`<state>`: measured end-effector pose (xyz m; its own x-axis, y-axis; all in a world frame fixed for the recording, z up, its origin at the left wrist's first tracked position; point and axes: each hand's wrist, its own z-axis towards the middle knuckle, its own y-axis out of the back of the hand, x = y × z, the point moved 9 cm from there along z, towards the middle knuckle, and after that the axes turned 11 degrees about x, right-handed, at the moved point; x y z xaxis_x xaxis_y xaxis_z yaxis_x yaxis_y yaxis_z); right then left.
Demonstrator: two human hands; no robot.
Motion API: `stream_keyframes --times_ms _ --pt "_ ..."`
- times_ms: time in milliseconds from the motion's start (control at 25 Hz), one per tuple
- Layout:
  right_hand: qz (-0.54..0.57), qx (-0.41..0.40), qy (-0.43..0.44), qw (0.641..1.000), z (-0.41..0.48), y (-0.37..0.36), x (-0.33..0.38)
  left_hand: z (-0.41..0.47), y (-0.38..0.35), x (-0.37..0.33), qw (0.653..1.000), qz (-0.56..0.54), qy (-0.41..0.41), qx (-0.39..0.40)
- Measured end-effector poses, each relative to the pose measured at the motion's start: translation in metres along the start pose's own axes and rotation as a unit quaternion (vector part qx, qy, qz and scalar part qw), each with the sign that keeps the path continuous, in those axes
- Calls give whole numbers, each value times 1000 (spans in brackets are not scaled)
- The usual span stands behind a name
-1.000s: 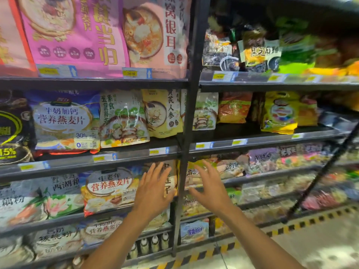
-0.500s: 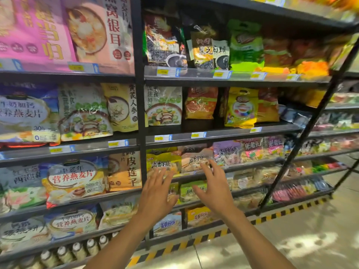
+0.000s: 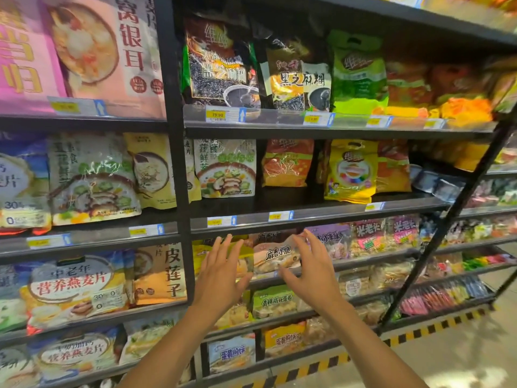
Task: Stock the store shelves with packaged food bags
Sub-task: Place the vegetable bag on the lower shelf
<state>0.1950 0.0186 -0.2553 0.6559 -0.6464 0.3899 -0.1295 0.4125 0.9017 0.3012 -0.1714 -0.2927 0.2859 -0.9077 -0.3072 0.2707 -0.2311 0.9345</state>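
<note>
Shifted rightward along the shelving since a second ago, past the black upright [image 3: 179, 191], both hands still raised with fingers spread wide, holding nothing. Left hand [image 3: 221, 271] in front of a yellow snack bag [image 3: 202, 252], right hand [image 3: 313, 271] overlapping the right edge of a pale bag [image 3: 275, 254] printed 麻香小脆, contact unclear. Between the two hands, that pale bag, standing on the third shelf [image 3: 372, 257]. Above, a price tag [image 3: 218, 114] reading 19.90 under a dark bag [image 3: 300, 77] marked 黑芝麻糊. Below, a green bag [image 3: 275, 301] labelled 青稞
</note>
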Motion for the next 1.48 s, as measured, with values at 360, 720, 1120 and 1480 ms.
stream_keyframes --times_ms 360,720,1120,1480 --pt "8 7 27 1000 134 -7 17 91 12 39 999 19 33 -9" --pt "24 102 65 992 263 -37 -3 164 10 57 991 30 119 -60" --pt "505 272 -83 815 406 -113 -45 195 -1 61 981 52 179 -58" --pt "385 202 4 901 431 -109 -64 198 -10 64 977 33 200 -60"
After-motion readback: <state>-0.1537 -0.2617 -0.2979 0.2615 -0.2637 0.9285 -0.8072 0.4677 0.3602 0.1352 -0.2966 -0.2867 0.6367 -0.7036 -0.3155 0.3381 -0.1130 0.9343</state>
